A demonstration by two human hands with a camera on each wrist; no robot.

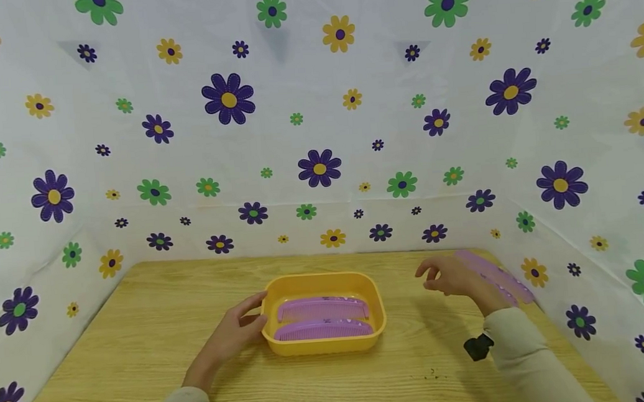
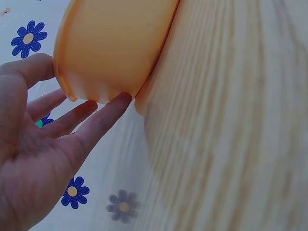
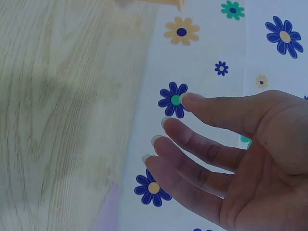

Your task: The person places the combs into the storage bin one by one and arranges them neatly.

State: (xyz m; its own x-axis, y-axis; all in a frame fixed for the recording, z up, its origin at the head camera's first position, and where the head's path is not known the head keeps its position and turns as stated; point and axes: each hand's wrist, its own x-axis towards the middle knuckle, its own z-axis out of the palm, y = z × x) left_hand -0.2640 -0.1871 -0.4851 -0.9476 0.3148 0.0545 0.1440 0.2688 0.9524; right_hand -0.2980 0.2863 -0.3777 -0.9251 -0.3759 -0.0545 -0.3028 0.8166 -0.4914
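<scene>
A yellow plastic tub (image 1: 325,346) stands on the table with two purple combs inside, one comb (image 1: 323,308) behind the other comb (image 1: 323,330). At the tub's left end is my left hand (image 1: 232,329), its fairly straight fingers and thumb touching the outer wall and rim. The left wrist view shows those fingertips (image 2: 126,97) against the tub's side. My right hand (image 1: 449,275) is raised over the table right of the tub, fingers loosely bent and nothing between them. Beyond it, more purple combs (image 1: 492,273) lie at the table's right edge, partly hidden by that hand and wrist.
The wood-grain table (image 1: 193,285) is enclosed at the back and sides by a white flowered sheet (image 1: 273,142). Small dark specks (image 1: 432,374) mark the table at the front right. Each wrist wears a black strap device (image 1: 479,347).
</scene>
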